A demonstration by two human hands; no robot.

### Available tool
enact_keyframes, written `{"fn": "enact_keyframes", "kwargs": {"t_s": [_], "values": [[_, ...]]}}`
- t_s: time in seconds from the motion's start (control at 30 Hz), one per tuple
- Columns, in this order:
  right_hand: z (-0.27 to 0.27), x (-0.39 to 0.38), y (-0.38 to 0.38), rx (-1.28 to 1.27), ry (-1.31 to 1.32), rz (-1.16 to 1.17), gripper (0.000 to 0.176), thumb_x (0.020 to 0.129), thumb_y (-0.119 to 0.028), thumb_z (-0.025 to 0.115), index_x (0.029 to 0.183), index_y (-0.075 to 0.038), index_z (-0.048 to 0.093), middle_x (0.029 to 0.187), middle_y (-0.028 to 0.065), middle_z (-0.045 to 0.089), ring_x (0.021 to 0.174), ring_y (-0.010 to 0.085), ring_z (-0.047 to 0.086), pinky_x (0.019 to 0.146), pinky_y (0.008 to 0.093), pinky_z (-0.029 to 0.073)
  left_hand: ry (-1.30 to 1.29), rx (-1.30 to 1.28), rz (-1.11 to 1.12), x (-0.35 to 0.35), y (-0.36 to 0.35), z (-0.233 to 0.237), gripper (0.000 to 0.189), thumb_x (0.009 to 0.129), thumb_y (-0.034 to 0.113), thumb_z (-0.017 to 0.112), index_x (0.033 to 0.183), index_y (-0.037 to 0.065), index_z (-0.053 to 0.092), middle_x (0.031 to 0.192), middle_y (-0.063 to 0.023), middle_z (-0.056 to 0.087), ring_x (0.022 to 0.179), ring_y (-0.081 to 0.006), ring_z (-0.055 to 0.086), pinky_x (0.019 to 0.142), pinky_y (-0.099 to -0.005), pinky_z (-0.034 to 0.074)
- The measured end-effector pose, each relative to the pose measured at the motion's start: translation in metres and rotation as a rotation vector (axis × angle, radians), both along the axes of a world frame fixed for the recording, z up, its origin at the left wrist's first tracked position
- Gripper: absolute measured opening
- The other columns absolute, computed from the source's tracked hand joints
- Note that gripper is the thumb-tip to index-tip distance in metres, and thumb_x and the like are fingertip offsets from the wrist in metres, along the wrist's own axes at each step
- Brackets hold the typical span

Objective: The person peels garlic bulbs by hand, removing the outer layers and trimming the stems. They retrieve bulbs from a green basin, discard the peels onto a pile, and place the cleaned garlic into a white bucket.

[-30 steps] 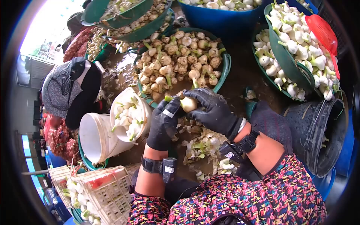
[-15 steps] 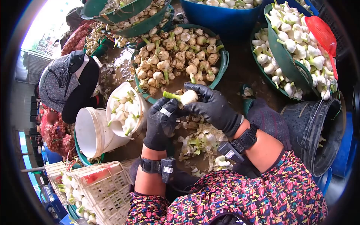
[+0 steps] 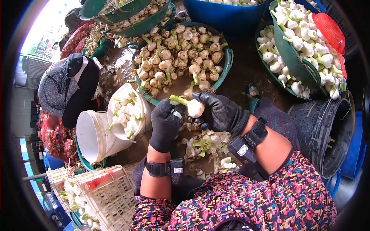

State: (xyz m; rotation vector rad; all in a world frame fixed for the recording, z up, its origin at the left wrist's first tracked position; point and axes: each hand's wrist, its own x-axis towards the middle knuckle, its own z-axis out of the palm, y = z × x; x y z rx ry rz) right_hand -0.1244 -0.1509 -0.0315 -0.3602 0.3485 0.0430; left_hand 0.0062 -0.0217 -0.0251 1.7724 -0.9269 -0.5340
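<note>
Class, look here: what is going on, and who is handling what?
A person in black gloves holds a white bulb with a green stalk between the left hand and the right hand. Loose skins lie heaped below. A green tub of unpeeled bulbs stands ahead; a white bucket of clean ones is to the left, near another person.

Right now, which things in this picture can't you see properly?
All in the head view:
- Bulb: its underside is covered by the gloved left hand and right hand.
- Pale bit on the left hand: too small to tell what it is.
- Blue tub: cut off by the top edge.
- Black bucket: its inside is too dark.
- Co-worker: hidden under cloth, near the round lens edge.
</note>
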Motion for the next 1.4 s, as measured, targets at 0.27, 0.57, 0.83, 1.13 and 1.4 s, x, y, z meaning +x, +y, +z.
{"fn": "enact_keyframes", "kwargs": {"t_s": [0.27,0.57,0.83,1.13,1.4], "values": [[0.001,-0.003,-0.002,0.073,-0.070,0.119,0.035,0.093,-0.039,0.048,0.105,-0.007,0.057,0.080,0.0063,0.063,0.061,0.0129,0.060,0.045,0.0223,0.045,0.155,-0.159,0.029,-0.012,-0.001,0.007,0.024,0.079,0.000,0.057,0.102,-0.002,0.060,0.089,-0.0094,0.063,0.076,-0.0204,0.061,0.069,-0.0293,0.049],[0.003,0.000,-0.004,-0.471,0.086,-0.073,0.022,0.093,-0.022,0.052,0.102,-0.003,0.059,0.085,0.0048,0.064,0.074,0.0115,0.062,0.062,0.0245,0.051,0.739,-0.108,0.117,-0.018,0.009,0.032,0.023,0.081,0.012,0.060,0.100,-0.001,0.058,0.084,-0.0031,0.062,0.076,-0.0118,0.058,0.066,-0.0233,0.045],[-0.010,-0.017,0.029,-1.871,-0.148,0.797,0.026,0.076,-0.018,0.057,0.098,-0.004,0.060,0.095,0.0174,0.061,0.088,0.0308,0.059,0.079,0.0409,0.048,-0.140,-0.010,0.056,0.017,0.016,0.016,0.015,0.087,0.012,0.057,0.095,-0.001,0.058,0.081,-0.0054,0.058,0.072,-0.0146,0.057,0.067,-0.0289,0.051],[-0.006,0.006,0.007,-1.236,-0.097,-0.208,0.062,0.071,-0.015,0.068,0.128,-0.006,0.044,0.106,0.0185,0.060,0.094,0.0290,0.062,0.082,0.0348,0.047,0.413,-0.093,-0.004,0.003,0.017,0.000,0.017,0.084,0.011,0.057,0.098,0.001,0.056,0.086,-0.0064,0.059,0.073,-0.0160,0.059,0.066,-0.0307,0.051],[0.003,0.001,0.012,-1.490,0.125,0.307,0.018,0.079,-0.017,0.063,0.088,-0.002,0.063,0.075,0.0107,0.064,0.070,0.0167,0.061,0.068,0.0321,0.048,0.392,-0.317,0.320,0.105,0.072,0.018,0.034,0.090,0.014,0.050,0.117,-0.005,0.051,0.074,-0.0067,0.057,0.065,-0.0157,0.057,0.065,-0.0299,0.051]]}}
